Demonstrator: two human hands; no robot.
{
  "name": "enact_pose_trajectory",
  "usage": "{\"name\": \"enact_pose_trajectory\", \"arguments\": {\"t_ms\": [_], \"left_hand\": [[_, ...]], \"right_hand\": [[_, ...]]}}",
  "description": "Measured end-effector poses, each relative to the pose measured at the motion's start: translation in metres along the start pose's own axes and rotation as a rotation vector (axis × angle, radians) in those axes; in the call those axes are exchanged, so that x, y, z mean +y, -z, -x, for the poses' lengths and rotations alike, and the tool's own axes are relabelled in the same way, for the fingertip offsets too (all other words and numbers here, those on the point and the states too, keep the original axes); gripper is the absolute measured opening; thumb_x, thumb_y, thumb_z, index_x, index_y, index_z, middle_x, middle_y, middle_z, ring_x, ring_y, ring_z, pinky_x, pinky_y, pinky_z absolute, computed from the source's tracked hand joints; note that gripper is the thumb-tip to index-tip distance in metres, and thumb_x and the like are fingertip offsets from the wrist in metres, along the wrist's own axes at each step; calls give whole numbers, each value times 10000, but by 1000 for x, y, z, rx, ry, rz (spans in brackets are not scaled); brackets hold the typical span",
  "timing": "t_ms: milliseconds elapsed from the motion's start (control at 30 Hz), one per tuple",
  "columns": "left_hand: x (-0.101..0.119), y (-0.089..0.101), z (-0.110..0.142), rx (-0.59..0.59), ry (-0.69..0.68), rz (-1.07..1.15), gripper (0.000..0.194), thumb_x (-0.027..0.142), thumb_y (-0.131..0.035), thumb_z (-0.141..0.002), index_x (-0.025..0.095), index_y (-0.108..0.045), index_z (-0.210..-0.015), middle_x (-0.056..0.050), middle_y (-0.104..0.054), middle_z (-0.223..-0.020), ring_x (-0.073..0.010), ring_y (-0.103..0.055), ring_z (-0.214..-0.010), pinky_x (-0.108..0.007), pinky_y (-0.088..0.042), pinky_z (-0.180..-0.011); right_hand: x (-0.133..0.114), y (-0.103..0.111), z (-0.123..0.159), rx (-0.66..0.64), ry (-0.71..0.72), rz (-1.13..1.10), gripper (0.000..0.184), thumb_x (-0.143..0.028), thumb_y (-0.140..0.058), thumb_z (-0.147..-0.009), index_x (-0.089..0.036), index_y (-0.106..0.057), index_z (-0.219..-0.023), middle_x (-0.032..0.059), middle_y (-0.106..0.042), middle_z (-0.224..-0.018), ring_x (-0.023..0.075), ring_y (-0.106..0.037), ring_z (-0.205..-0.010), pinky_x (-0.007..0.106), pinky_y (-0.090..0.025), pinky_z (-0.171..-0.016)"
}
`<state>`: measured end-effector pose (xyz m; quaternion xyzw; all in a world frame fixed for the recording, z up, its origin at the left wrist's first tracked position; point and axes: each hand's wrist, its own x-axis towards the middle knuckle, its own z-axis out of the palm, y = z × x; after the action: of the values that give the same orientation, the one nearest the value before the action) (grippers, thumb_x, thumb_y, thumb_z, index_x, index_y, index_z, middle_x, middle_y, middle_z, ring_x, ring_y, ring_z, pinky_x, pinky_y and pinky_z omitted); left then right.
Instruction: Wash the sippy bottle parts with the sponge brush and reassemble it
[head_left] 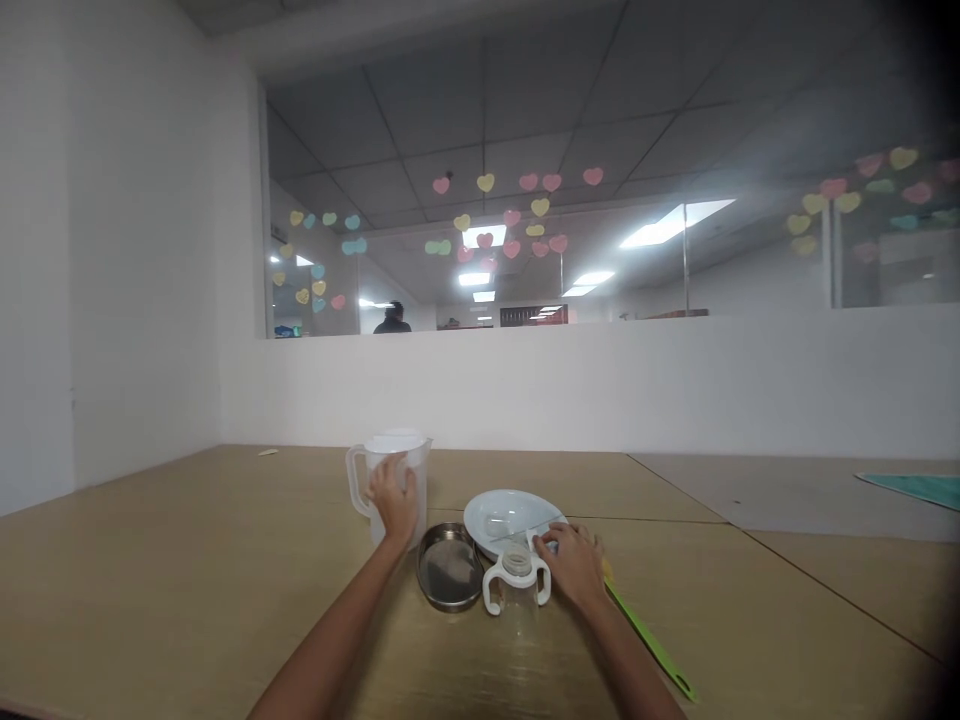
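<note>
My left hand [394,500] is wrapped round the side of a white plastic jug [390,470] with a handle on its left, standing upright on the wooden table [187,560]. My right hand [574,565] grips the right handle of a clear two-handled cup [516,580] just in front of a white plate [510,515]. A round steel dish [448,567] lies between the jug and the cup. A green flat utensil [649,635] lies under my right wrist.
A white half wall with a glass pane above it closes off the far side of the table. Heart stickers dot the glass. A person's head shows beyond the glass at the left. A teal mat [915,487] lies at the far right.
</note>
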<state>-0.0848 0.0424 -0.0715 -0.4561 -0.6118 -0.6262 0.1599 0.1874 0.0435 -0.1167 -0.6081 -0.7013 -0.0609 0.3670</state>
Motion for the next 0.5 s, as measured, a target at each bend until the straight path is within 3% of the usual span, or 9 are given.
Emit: {"name": "enact_pose_trajectory", "arguments": {"t_ms": [67, 133, 300, 400, 500], "left_hand": [[-18, 7, -16, 149, 159, -73, 364, 223, -447, -810, 210, -514, -1168, -96, -516, -1229, -275, -423, -1166, -460, -287, -977], [-37, 10, -28, 184, 339, -112, 441, 211, -456, -800, 226, -441, -1240, -96, -483, -1259, -276, -396, -1198, -459, -293, -979], [-77, 11, -44, 57, 638, -115, 475, 193, -517, -781, 143, -436, -1247, -199, -452, -1254, -347, -436, -1170, -477, -392, -876], [-91, 9, -47, -34, 698, -73, 364, 285, -550, -829, 138, -504, -1159, -140, -538, -1137, -259, -548, -1028, -404, -457, -818], [-97, 7, -47, -114, 669, -6, 313, 383, -523, -862, 149, -550, -1068, -49, -591, -1018, -162, -587, -882, -344, -496, -766]], "right_hand": [[1, -1, 0, 31, 10, 23, 247, -346, -504, -776, -229, -707, -699, 78, -675, -1035, 281, -548, -1009, 482, -297, -924], [3, -2, 1, 75, 15, 39, 251, -319, -487, -788, -211, -703, -720, 80, -685, -989, 259, -564, -966, 424, -327, -892], [10, -4, 0, 130, -13, 42, 279, -266, -432, -815, -177, -685, -737, 92, -693, -888, 230, -581, -872, 339, -348, -801], [10, -4, 0, 130, -33, 37, 300, -256, -406, -827, -168, -687, -768, 94, -693, -877, 225, -583, -852, 321, -347, -770], [9, -3, 1, 136, -45, 27, 305, -247, -399, -831, -165, -688, -777, 86, -696, -870, 218, -585, -842, 309, -343, -763]]}}
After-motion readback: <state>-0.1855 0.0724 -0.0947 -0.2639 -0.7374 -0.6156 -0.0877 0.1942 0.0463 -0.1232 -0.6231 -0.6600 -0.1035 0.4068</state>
